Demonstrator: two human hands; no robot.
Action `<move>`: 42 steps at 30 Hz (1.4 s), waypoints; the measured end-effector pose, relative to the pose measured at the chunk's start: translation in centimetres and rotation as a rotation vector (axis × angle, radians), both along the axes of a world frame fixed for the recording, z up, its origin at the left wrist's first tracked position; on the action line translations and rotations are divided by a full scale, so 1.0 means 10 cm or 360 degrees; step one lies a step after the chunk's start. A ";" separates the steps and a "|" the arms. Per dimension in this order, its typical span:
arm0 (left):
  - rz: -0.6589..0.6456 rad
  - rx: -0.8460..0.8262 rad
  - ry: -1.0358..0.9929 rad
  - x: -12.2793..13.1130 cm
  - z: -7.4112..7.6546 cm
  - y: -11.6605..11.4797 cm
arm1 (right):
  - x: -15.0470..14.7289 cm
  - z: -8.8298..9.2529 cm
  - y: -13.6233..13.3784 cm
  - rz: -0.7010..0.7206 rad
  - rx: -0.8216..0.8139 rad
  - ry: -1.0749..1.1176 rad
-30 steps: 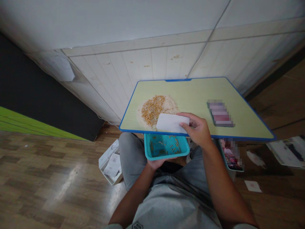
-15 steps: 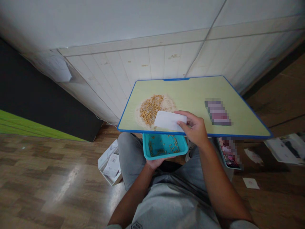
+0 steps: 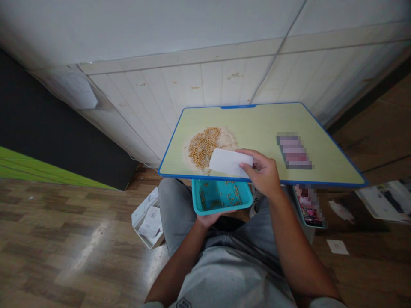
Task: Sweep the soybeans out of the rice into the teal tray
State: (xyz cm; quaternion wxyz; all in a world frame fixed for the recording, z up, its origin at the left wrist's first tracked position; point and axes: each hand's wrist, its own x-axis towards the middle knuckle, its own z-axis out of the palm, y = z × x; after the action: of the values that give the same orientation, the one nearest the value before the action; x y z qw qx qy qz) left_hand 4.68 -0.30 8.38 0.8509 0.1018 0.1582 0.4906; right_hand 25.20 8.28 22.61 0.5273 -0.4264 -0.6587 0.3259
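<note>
Between thumb and fingers my right hand (image 3: 261, 171) grips a flat white scraper (image 3: 229, 162), held over the front part of the table. Just left of the scraper lies a pile of yellow soybeans (image 3: 202, 147) with pale rice-like grains (image 3: 227, 137) around them. A teal plastic basket (image 3: 222, 210) sits below the table's front edge, over my lap. Some beans lie on its bottom. My left hand (image 3: 208, 219) supports the basket from underneath; most of its fingers are hidden by it.
The small folding table (image 3: 257, 119) has a blue rim and stands by the wall. A blurred-out flat item (image 3: 294, 151) lies on its right side. An open white box (image 3: 149, 224) is on the floor at left, and a white card (image 3: 337, 247) lies at right.
My right hand and the scraper have shifted very slightly to the right. The basket, the beans and my left hand look the same.
</note>
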 end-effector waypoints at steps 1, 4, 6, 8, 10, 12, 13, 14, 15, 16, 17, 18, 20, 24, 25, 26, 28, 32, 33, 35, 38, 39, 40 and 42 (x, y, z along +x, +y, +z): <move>0.0008 -0.0009 -0.0001 0.00 0.00 0.00 | 0.00 0.00 0.00 -0.0002 -0.0006 -0.0003; 0.0027 -0.0027 -0.0010 0.00 0.00 0.00 | 0.01 0.00 -0.01 0.0001 -0.0019 -0.0005; 0.0034 -0.0024 -0.0022 0.00 0.00 0.00 | 0.01 0.01 -0.01 0.0003 -0.0012 -0.0005; 0.0030 -0.0009 -0.0039 -0.01 -0.02 -0.01 | 0.02 0.00 -0.01 0.0004 0.0002 -0.0011; 0.0016 -0.0003 -0.0065 -0.02 -0.04 -0.01 | 0.02 0.00 -0.01 0.0004 0.0012 -0.0013; 0.0008 -0.0020 -0.0114 -0.03 -0.08 0.00 | 0.02 -0.01 0.00 -0.0003 0.0015 -0.0015; 0.0007 -0.0032 -0.0141 -0.03 -0.10 0.01 | 0.03 -0.02 0.00 -0.0009 0.0014 -0.0016; 0.0008 -0.0043 -0.0164 -0.03 -0.11 0.01 | 0.03 -0.02 0.00 -0.0013 0.0014 -0.0017; 0.0010 -0.0049 -0.0181 -0.04 -0.12 0.01 | 0.02 -0.02 0.01 -0.0017 0.0016 -0.0017; 0.0014 -0.0050 -0.0193 -0.04 -0.13 0.01 | 0.02 -0.02 0.01 -0.0018 0.0018 -0.0017; 0.0020 -0.0047 -0.0201 -0.04 -0.13 0.01 | 0.02 -0.02 0.01 -0.0019 0.0020 -0.0015; 0.0024 -0.0044 -0.0207 -0.04 -0.12 0.01 | 0.02 -0.02 0.01 -0.0019 0.0022 -0.0012; 0.0020 -0.0036 -0.0220 -0.03 -0.10 0.00 | 0.03 -0.02 0.01 -0.0018 0.0026 -0.0008; 0.0017 -0.0020 -0.0216 -0.03 -0.09 -0.01 | 0.03 -0.02 0.01 -0.0015 0.0033 -0.0009; 0.0019 -0.0015 -0.0205 -0.03 -0.09 -0.01 | 0.03 -0.02 0.01 -0.0016 0.0033 -0.0009; 0.0018 -0.0007 -0.0189 -0.03 -0.10 0.00 | 0.03 -0.02 0.01 -0.0019 0.0033 -0.0007; -0.0001 0.0013 -0.0155 -0.03 -0.12 0.00 | 0.02 -0.01 0.01 -0.0033 0.0038 0.0003; -0.0019 0.0015 -0.0168 -0.03 -0.12 0.01 | 0.01 0.00 0.01 -0.0052 0.0047 0.0007; -0.0015 -0.0003 -0.0187 -0.03 -0.12 0.01 | 0.00 0.00 0.01 -0.0043 0.0042 -0.0002; 0.0004 -0.0055 -0.0226 -0.04 -0.10 0.01 | 0.00 0.00 0.00 -0.0020 0.0030 -0.0022; 0.0017 -0.0124 -0.0270 -0.04 -0.08 0.00 | -0.01 0.00 0.00 -0.0009 0.0020 -0.0051; 0.0017 -0.0132 -0.0281 -0.04 -0.08 0.00 | 0.00 0.00 0.00 -0.0010 0.0019 -0.0059; 0.0015 -0.0134 -0.0291 -0.04 -0.08 0.00 | 0.00 0.01 0.00 -0.0011 0.0018 -0.0068; 0.0026 -0.0135 -0.0303 -0.04 -0.10 0.00 | 0.00 0.01 0.01 -0.0019 0.0022 -0.0081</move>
State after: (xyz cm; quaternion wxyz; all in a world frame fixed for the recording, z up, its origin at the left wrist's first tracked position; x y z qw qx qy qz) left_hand 4.28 -0.30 7.37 0.8615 0.0173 0.0979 0.4979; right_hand 25.21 8.41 22.69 0.5153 -0.4347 -0.6716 0.3072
